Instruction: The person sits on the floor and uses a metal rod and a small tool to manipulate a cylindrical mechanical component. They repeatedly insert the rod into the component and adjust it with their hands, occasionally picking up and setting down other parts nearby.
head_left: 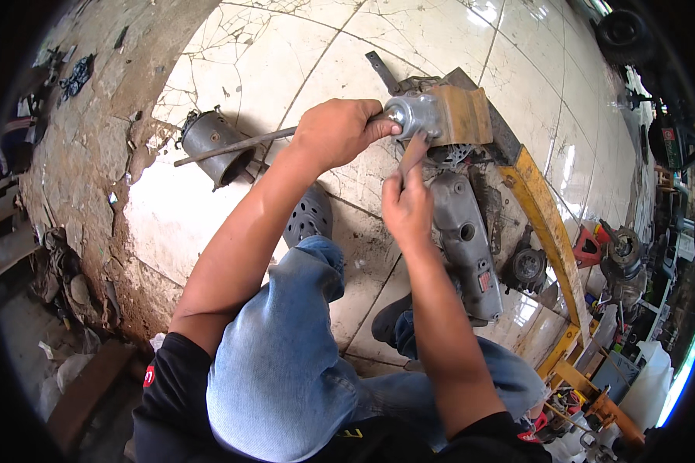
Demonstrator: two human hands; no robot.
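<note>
My left hand (338, 133) is wrapped round a long thin metal rod (243, 143), its thumb reaching a shiny grey metal housing (414, 114) at the rod's right end. My right hand (408, 207) pinches a narrow brown strip (414, 152), perhaps sandpaper; its upper end meets the underside of the housing. Just right of the housing, a brown sheet (465, 116) is draped over the end of a yellow and dark metal beam (544, 199). What the strip is made of cannot be told for sure.
A dark metal cylinder (211, 147) lies on the cracked tiled floor (301, 46) at left. Below my right hand rests a long grey engine cover (465, 231), with a round dark part (527, 266) beside it. The yellow beam curves down the right side towards cluttered tools.
</note>
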